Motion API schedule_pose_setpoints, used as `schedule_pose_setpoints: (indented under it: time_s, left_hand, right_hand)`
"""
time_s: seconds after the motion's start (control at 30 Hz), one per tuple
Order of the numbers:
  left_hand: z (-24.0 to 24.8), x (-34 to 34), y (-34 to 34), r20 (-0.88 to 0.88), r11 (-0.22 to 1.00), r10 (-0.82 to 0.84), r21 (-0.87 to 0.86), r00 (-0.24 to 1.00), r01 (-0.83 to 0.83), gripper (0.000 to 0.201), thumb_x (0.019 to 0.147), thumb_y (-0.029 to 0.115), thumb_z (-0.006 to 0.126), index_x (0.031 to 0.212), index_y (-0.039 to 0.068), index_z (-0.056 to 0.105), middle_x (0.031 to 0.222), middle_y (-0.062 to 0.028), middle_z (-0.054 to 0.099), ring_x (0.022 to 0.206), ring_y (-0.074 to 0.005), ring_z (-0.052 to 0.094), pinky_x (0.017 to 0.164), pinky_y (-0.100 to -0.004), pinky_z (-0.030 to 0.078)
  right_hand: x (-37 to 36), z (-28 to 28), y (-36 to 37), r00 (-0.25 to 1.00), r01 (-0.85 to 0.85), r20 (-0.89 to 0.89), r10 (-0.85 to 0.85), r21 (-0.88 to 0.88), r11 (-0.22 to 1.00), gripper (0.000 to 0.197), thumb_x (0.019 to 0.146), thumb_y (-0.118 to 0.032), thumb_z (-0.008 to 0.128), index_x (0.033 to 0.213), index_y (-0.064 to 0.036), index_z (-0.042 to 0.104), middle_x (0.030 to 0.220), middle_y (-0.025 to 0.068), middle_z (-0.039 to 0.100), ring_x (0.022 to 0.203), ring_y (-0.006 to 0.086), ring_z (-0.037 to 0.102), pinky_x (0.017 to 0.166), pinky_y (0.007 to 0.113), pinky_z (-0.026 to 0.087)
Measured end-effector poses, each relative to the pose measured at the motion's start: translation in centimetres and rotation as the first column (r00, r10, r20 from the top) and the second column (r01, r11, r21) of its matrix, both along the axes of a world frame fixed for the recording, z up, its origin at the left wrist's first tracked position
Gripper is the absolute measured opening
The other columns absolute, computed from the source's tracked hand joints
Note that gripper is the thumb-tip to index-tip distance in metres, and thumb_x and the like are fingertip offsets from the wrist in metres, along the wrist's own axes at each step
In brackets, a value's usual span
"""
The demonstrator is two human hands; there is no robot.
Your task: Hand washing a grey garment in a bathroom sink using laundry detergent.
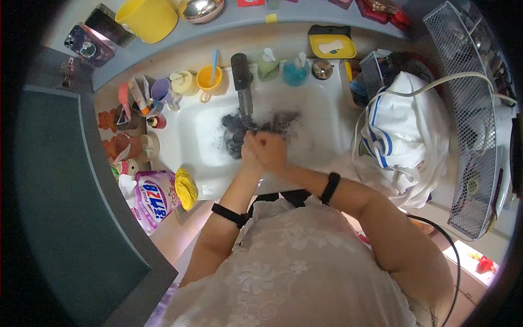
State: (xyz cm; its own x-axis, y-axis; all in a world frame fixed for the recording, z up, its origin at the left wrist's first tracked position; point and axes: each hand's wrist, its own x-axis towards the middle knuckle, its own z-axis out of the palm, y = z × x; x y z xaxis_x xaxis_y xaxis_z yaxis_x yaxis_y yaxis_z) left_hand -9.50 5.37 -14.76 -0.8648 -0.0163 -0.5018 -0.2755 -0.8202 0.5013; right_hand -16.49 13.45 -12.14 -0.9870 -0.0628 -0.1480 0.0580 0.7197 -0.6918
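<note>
Over the white sink (327, 125), my left hand (251, 151) and my right hand (271, 151) are pressed together, fingers curled. Dark wet cloth (235, 131) lies in whitish, sudsy water directly beyond them, spreading to both sides. The near part of the cloth meets my hands, but what sits inside my closed fingers is hidden. A dark faucet (243, 87) reaches over the cloth from the back rim, its spout end just past my hands.
A yellow mug (210, 79), a cream pump bottle (184, 83) and green and blue soap dispensers (295, 71) line the back rim. At left stand a purple detergent pouch (154, 199) and a yellow cloth (186, 189). White fabric (406, 125) and a wire rack (463, 120) are at right.
</note>
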Motion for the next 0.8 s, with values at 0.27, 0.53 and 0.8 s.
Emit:
schedule_pose_setpoints:
  time_s: [0.27, 0.53, 0.8]
  left_hand:
    - [-1.1, -1.0, -1.5, 0.209, 0.981, 0.115, 0.129, 0.971, -0.144, 0.035, 0.091, 0.038, 0.038, 0.103, 0.009, 0.054, 0.1, -0.0093, 0.057, 0.094, -0.0244, 0.055, 0.081, -0.0378, 0.046]
    - [-3.0, 0.3, -2.4, 0.119, 0.955, 0.106, 0.266, 0.987, -0.135, 0.045, 0.091, 0.047, 0.031, 0.114, 0.012, 0.047, 0.108, -0.0121, 0.053, 0.094, -0.0263, 0.053, 0.079, -0.0393, 0.045]
    - [2.6, 0.5, -2.6, 0.227, 0.894, 0.137, 0.39, 0.964, -0.219, 0.055, 0.086, 0.057, 0.041, 0.111, 0.009, 0.052, 0.109, -0.0104, 0.055, 0.095, -0.0243, 0.053, 0.077, -0.0393, 0.046]
  right_hand:
    - [3.6, 1.8, -2.2, 0.992, -0.129, -0.024, 0.127, -0.289, 0.949, 0.032, 0.078, -0.034, 0.058, 0.076, -0.0024, 0.063, 0.077, 0.0163, 0.063, 0.076, 0.0362, 0.059, 0.071, 0.041, 0.046]
    - [2.4, -2.9, -3.6, 0.98, -0.012, -0.183, -0.083, -0.465, 0.885, 0.023, 0.078, -0.023, 0.064, 0.089, -0.0044, 0.059, 0.081, 0.011, 0.062, 0.075, 0.0279, 0.059, 0.071, 0.037, 0.045]
    - [3.7, 4.8, -0.9, 0.982, -0.107, 0.078, 0.169, -0.505, 0.856, 0.022, 0.072, -0.026, 0.068, 0.079, -0.007, 0.06, 0.076, 0.01, 0.062, 0.073, 0.0288, 0.06, 0.068, 0.037, 0.046]
